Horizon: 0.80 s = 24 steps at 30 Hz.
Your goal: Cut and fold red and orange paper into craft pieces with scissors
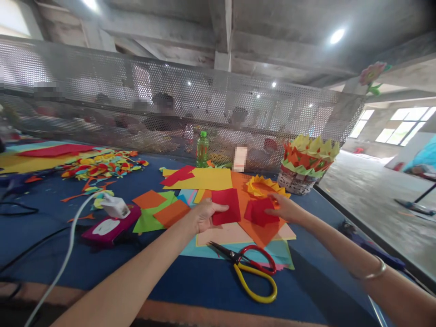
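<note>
My left hand is closed on a red paper square, its thumb lying across the front. A second red paper piece lies over the orange sheet, and the fingers of my right hand pinch its right edge. Just beyond that hand is a ring of folded yellow-orange paper points. Under both hands spread an orange sheet, a pale pink sheet and light blue paper. Scissors with one red and one yellow handle lie partly open in front of the sheets.
Left are orange and green paper squares, a white plug adapter on a magenta box, and paper scraps. A green bottle and a folded-paper basket stand near the perforated metal screen. A glue gun lies right.
</note>
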Each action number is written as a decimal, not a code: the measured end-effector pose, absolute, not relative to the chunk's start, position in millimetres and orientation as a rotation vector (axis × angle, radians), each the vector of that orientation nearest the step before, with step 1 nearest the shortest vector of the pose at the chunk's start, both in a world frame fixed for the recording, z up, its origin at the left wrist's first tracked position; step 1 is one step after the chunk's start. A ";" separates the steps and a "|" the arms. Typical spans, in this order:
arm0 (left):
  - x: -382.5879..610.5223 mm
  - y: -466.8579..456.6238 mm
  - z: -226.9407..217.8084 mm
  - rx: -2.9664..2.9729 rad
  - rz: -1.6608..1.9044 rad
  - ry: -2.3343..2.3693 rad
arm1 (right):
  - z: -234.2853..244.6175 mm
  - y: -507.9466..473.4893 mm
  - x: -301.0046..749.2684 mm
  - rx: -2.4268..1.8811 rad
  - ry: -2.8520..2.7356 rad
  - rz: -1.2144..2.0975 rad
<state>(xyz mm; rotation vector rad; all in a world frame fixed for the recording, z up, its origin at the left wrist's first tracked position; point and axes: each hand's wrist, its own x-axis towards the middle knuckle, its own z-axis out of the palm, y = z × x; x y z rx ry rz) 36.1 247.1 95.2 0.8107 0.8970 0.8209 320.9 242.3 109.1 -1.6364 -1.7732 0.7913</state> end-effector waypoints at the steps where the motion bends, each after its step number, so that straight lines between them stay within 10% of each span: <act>1: 37.5 246.0 93.5 0.834 0.841 0.895 | 108.3 241.3 316.1 -1.634 -1.768 0.685; 24: 43.5 248.6 77.3 0.894 0.976 0.916 | 97.9 254.2 286.7 -1.568 -1.762 0.702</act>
